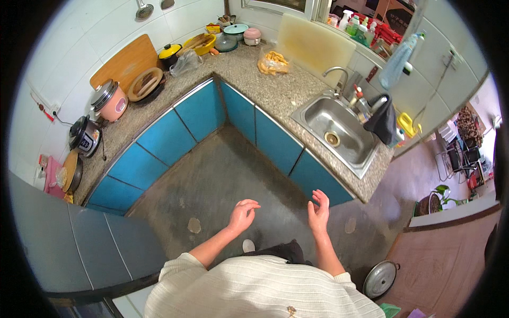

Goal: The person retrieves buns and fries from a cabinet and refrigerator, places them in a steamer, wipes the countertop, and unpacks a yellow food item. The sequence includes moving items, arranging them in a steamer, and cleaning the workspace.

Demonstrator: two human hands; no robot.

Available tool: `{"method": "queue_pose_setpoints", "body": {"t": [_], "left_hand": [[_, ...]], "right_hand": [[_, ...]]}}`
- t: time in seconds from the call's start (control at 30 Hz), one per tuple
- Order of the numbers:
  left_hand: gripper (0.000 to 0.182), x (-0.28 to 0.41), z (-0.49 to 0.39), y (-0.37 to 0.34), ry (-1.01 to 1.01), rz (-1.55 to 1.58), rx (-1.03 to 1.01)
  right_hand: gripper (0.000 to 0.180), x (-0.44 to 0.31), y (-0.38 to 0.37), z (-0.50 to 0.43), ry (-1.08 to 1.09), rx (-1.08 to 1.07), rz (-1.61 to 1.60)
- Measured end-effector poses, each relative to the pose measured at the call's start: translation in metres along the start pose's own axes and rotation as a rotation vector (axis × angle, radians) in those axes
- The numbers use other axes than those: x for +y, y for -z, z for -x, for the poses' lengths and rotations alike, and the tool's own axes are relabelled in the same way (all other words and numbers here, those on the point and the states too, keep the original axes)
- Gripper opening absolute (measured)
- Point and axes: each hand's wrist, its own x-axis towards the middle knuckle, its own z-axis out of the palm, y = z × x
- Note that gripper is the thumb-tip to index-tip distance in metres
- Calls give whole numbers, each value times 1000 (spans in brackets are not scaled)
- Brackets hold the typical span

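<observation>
My left hand (241, 217) hangs in the air over the dark floor (191, 183), fingers bent and apart, with nothing in it. My right hand (319, 212) is raised on the other side, also holding nothing, nearest to the blue cabinet doors (314, 179) under the counter. Ahead of it, a steel sink (336, 129) with a curved faucet (338, 75) is set into the granite counter (234, 67). A plastic bag of yellow food (273, 63) lies on the counter near the corner. A pale cutting board (314, 45) leans behind it.
Along the left counter stand a pink rice cooker (110, 101), a black electric pressure cooker (85, 135) and a yellow basin (201, 43). A dark cloth (381, 119) hangs by the sink. At lower right are a wooden door (441, 270) and a metal lid (381, 279).
</observation>
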Motion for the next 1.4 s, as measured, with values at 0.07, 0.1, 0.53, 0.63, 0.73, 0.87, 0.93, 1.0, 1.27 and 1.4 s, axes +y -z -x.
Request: {"method": "queue_pose_setpoints", "body": {"t": [0.07, 0.1, 0.53, 0.63, 0.73, 0.87, 0.93, 1.0, 1.27, 1.4], "left_hand": [[24, -8, -44, -2, 5, 46, 20], [24, -11, -64, -3, 18, 70, 28], [24, -33, -245, 9, 192, -18, 337], [25, -44, -274, 27, 176, -46, 361], [28, -68, -315, 49, 105, -28, 349], [24, -109, -401, 83, 32, -1, 236], [21, -123, -452, 98, 29, 65, 197], [23, -131, -508, 108, -47, 64, 256], [97, -89, -720, 79, -197, -178, 267], [80, -64, -752, 38, -337, -190, 80]], "right_hand": [[43, 0, -14, -48, 59, -25, 1], [42, 4, -20, -75, -6, -26, -3], [40, -41, -198, -512, 422, -442, 407], [40, -58, -247, -584, 354, -548, 610], [35, -50, -287, -633, 331, -595, 732], [25, -23, -312, -661, 399, -483, 636], [19, -18, -310, -661, 374, -473, 576], [17, -21, -294, -648, 462, -452, 489], [20, -80, -203, -558, 542, -387, 493], [20, -99, -154, -518, 375, -453, 588]]}}
